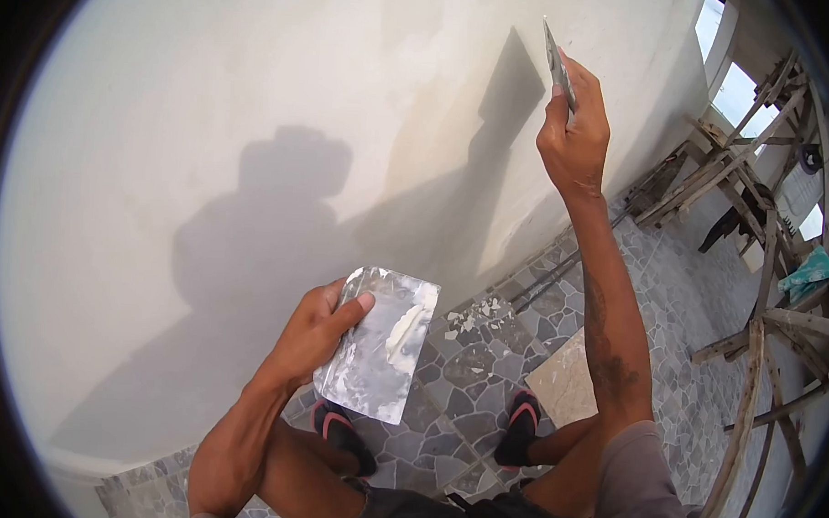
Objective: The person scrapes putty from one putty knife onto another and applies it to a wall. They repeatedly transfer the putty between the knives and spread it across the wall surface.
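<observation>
Head view: pale wall [117,157] ahead of both grips
Left grip [316,333]: thumb and fingers pinching a flat plate [370,349] smeared white
Right grip [576,128]: higher, closed on a thin blade [555,67] seen nearly edge-on
Below grips: stone-patterned floor [686,314]
Right of right grip: rough wooden poles [754,371], green cloth [808,271]

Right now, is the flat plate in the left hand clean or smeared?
Smeared: white patches mark the flat plate in the left hand.
</observation>
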Demonstrator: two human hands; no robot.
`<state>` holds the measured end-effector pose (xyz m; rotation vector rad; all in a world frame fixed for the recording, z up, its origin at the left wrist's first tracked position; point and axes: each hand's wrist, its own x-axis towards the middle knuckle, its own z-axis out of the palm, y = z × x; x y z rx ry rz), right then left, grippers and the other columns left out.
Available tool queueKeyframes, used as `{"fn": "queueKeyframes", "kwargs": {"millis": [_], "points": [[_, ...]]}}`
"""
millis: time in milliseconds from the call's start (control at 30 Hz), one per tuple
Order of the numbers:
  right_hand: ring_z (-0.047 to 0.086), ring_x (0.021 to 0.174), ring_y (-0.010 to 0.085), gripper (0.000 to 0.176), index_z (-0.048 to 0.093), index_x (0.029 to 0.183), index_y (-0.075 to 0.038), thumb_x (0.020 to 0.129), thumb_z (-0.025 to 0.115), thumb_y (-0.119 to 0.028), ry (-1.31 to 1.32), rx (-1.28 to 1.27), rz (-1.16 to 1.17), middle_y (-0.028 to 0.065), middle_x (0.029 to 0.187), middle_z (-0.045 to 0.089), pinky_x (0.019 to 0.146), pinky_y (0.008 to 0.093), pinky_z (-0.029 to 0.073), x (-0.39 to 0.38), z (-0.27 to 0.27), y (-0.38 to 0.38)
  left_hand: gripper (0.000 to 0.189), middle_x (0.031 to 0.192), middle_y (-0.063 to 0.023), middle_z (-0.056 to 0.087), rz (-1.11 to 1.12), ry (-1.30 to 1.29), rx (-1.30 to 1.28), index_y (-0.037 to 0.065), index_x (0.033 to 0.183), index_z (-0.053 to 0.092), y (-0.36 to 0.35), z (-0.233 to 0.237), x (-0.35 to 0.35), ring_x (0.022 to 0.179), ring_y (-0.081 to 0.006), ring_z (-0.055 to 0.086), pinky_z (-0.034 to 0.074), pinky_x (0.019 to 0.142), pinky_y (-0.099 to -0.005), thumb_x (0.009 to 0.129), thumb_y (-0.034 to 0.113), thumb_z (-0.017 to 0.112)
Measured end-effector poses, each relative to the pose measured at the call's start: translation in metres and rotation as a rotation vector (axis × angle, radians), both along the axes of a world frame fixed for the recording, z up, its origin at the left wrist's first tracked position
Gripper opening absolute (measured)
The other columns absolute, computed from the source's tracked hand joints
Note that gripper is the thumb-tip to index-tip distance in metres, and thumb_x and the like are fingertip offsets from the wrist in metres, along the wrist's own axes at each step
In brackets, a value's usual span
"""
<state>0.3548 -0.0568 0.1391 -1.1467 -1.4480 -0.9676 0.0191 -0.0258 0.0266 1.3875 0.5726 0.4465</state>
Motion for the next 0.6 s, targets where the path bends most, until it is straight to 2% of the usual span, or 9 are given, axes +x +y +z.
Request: {"fn": "queueKeyframes", "kwargs": {"millis": [33, 133, 233, 300, 333, 433, 500, 533, 600], "points": [[0.062, 0.111, 0.029, 0.058, 0.057, 0.136, -0.004, 0.082, 0.051, 0.016, -0.058, 0.059, -0.029, 0.0143, 0.125, 0.06, 0.088, 0.0359, 0.055, 0.002, 0.016, 0.006, 0.037, 0.101, -0.0066, 0.068, -0.006, -0.004, 0.003, -0.006, 0.122, 0.059, 0.001, -0.001, 0.0, 0.084, -0.0085, 0.064, 0.054, 0.075, -0.0267, 0.102, 0.026, 0.058], [0.066, 0.109, 0.0285, 0.043, 0.061, 0.133, -0.004, 0.092, 0.053, 0.008, -0.052, 0.083, -0.151, 0.0136, 0.125, 0.062, 0.092, 0.0339, 0.054, 0.001, 0.051, 0.016, 0.037, 0.1, -0.0065, 0.068, 0.005, -0.01, -0.012, -0.005, 0.122, 0.059, 0.0, 0.0, -0.001, 0.084, -0.0086, 0.064, 0.054, 0.076, -0.0271, 0.102, 0.026, 0.057], [0.06, 0.112, 0.0403, 0.04, 0.058, 0.126, 0.004, 0.088, 0.046, 0.011, -0.175, 0.107, -0.102, 0.0236, 0.118, 0.061, 0.099, 0.0412, 0.05, -0.003, 0.067, 0.024, 0.037, 0.1, -0.0066, 0.069, 0.024, 0.021, 0.019, -0.005, 0.122, 0.059, 0.001, 0.0, -0.001, 0.085, -0.0089, 0.064, 0.054, 0.077, -0.0274, 0.102, 0.026, 0.057], [0.06, 0.113, 0.0386, 0.039, 0.058, 0.127, 0.003, 0.091, 0.045, 0.01, -0.177, 0.085, -0.116, 0.0233, 0.12, 0.061, 0.1, 0.0395, 0.049, -0.007, 0.067, 0.025, 0.038, 0.1, -0.0066, 0.069, 0.019, 0.026, 0.018, -0.005, 0.123, 0.059, 0.002, 0.0, -0.002, 0.084, -0.0093, 0.064, 0.054, 0.077, -0.0275, 0.102, 0.026, 0.057], [0.061, 0.114, 0.0378, 0.039, 0.058, 0.128, 0.003, 0.092, 0.045, 0.01, -0.177, 0.069, -0.121, 0.0231, 0.121, 0.061, 0.1, 0.0387, 0.049, -0.008, 0.062, 0.025, 0.038, 0.1, -0.0066, 0.069, 0.019, 0.03, 0.013, -0.005, 0.123, 0.059, 0.001, -0.001, -0.003, 0.084, -0.0094, 0.065, 0.054, 0.077, -0.0276, 0.102, 0.026, 0.056], [0.065, 0.111, 0.0292, 0.05, 0.06, 0.135, -0.007, 0.088, 0.056, 0.01, -0.159, 0.005, -0.111, 0.0123, 0.125, 0.061, 0.096, 0.0357, 0.055, -0.007, 0.033, 0.025, 0.038, 0.1, -0.0071, 0.069, 0.037, 0.02, 0.0, -0.006, 0.123, 0.059, 0.0, -0.004, -0.003, 0.084, -0.0097, 0.065, 0.053, 0.077, -0.0276, 0.101, 0.026, 0.057], [0.063, 0.115, 0.0298, 0.059, 0.058, 0.137, -0.008, 0.082, 0.058, 0.014, -0.188, 0.01, -0.122, 0.0123, 0.128, 0.059, 0.098, 0.0376, 0.055, -0.013, 0.003, 0.026, 0.039, 0.1, -0.0073, 0.069, 0.057, 0.02, 0.003, -0.006, 0.123, 0.059, 0.001, -0.009, -0.004, 0.084, -0.0098, 0.065, 0.053, 0.077, -0.0275, 0.101, 0.026, 0.057], [0.058, 0.113, 0.0316, 0.064, 0.059, 0.133, -0.005, 0.072, 0.057, 0.016, -0.212, 0.029, -0.066, 0.013, 0.125, 0.06, 0.095, 0.0397, 0.052, -0.016, -0.012, 0.029, 0.039, 0.099, -0.0074, 0.069, 0.067, 0.022, 0.005, -0.006, 0.123, 0.059, 0.001, -0.011, -0.004, 0.084, -0.0099, 0.065, 0.053, 0.077, -0.0275, 0.101, 0.027, 0.057], [0.058, 0.114, 0.0328, 0.066, 0.06, 0.132, -0.002, 0.069, 0.056, 0.018, -0.185, -0.004, -0.058, 0.0142, 0.125, 0.06, 0.097, 0.042, 0.05, -0.02, -0.035, 0.021, 0.039, 0.099, -0.0076, 0.069, 0.072, 0.032, 0.028, -0.006, 0.123, 0.059, -0.003, -0.007, 0.0, 0.084, -0.0098, 0.065, 0.053, 0.077, -0.0272, 0.101, 0.027, 0.057]]}}
